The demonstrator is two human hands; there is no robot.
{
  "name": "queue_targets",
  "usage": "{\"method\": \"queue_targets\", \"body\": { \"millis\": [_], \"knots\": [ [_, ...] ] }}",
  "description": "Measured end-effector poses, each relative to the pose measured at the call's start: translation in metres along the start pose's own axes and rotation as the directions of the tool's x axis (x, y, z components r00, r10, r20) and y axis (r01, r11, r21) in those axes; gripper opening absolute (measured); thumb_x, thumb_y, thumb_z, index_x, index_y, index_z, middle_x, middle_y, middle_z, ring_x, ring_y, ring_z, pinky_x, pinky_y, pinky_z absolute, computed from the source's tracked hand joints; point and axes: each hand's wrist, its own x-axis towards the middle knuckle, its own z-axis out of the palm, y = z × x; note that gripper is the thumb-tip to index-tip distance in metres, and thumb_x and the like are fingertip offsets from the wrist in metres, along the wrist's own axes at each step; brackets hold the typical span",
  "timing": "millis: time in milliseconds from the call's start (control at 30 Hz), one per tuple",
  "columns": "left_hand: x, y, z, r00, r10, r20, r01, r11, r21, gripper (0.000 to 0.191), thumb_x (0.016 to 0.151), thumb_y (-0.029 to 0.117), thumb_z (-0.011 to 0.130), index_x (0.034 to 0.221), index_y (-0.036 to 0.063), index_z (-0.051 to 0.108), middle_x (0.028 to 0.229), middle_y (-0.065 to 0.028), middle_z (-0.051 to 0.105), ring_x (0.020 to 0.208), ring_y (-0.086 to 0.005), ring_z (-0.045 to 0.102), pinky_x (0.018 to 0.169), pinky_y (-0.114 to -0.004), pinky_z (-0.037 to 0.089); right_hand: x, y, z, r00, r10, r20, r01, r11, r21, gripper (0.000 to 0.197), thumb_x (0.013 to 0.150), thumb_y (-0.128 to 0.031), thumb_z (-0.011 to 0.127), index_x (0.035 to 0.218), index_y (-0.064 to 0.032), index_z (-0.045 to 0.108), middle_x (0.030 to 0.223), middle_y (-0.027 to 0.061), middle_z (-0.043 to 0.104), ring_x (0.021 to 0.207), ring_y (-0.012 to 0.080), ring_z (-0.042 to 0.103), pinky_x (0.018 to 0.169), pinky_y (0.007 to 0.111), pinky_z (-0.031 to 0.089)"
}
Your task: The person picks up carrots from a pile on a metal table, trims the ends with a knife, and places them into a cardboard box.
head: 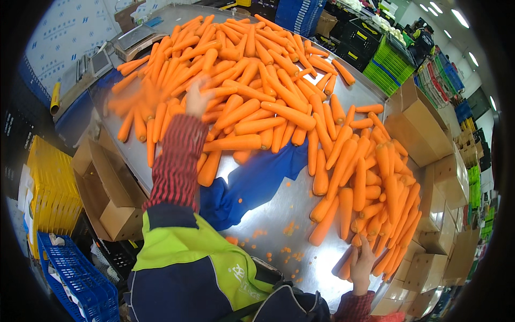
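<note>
A large heap of orange carrots (257, 72) covers the far side of a metal table (277, 217). My left hand (198, 98), blurred, reaches into this heap, and its fingertips are among the carrots; its grip is unclear. To the right, a second pile of carrots (374, 181) lies along the table's rim. At the near end of that pile, my right hand (362, 257) has its fingers around the end of a carrot (356, 240). Another carrot (345, 269) lies just left of that hand, partly covered by it. A blue cloth (253, 181) lies crumpled between the piles.
Carrot scraps (289, 241) dot the near tabletop. An open cardboard box (108, 189) stands left, beside yellow crates (52, 193) and a blue crate (76, 277). A scale (139, 38) sits at the far left. Cardboard boxes (418, 120) line the right side. A person (423, 42) is in the background.
</note>
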Motion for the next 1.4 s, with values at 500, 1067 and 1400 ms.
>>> {"method": "queue_targets", "body": {
  "millis": [500, 1067, 1400],
  "knots": [
    [-0.081, 0.015, -0.036, 0.956, 0.150, 0.253, -0.293, 0.552, 0.780, 0.032, 0.076, 0.008, 0.065, 0.107, 0.0123, 0.060, 0.110, -0.0090, 0.062, 0.111, -0.0326, 0.053, 0.102, -0.053, 0.032, -0.036, -0.003, 0.029, 0.949, 0.293, 0.114, -0.314, 0.903, 0.294, 0.033, 0.082, -0.006, 0.063, 0.114, -0.0007, 0.057, 0.057, 0.0044, 0.047, 0.050, 0.0129, 0.046, 0.049, 0.029, 0.038],
    [-0.340, 0.237, 0.218, 0.093, -0.299, 0.950, 0.915, 0.402, 0.037, 0.030, 0.093, 0.036, 0.059, 0.105, 0.0097, 0.055, 0.093, -0.0049, 0.062, 0.087, -0.0187, 0.061, 0.076, -0.037, 0.051, -0.155, -0.025, 0.045, 0.928, 0.325, 0.181, -0.125, -0.186, 0.975, 0.045, 0.082, -0.016, 0.053, 0.123, 0.0018, 0.054, 0.090, 0.0016, 0.063, 0.061, 0.0032, 0.050, 0.056, 0.019, 0.042],
    [-0.432, 0.227, 0.238, -0.327, -0.015, 0.945, 0.800, 0.528, 0.285, 0.030, 0.097, 0.031, 0.052, 0.120, 0.0114, 0.054, 0.119, -0.0048, 0.057, 0.102, -0.0178, 0.053, 0.082, -0.037, 0.049, -0.316, -0.018, 0.062, 0.704, 0.701, 0.119, 0.245, -0.397, 0.885, 0.055, 0.085, -0.028, 0.063, 0.128, 0.0015, 0.045, 0.116, 0.0094, 0.057, 0.097, 0.0157, 0.060, 0.079, 0.031, 0.052]
  ]
}}
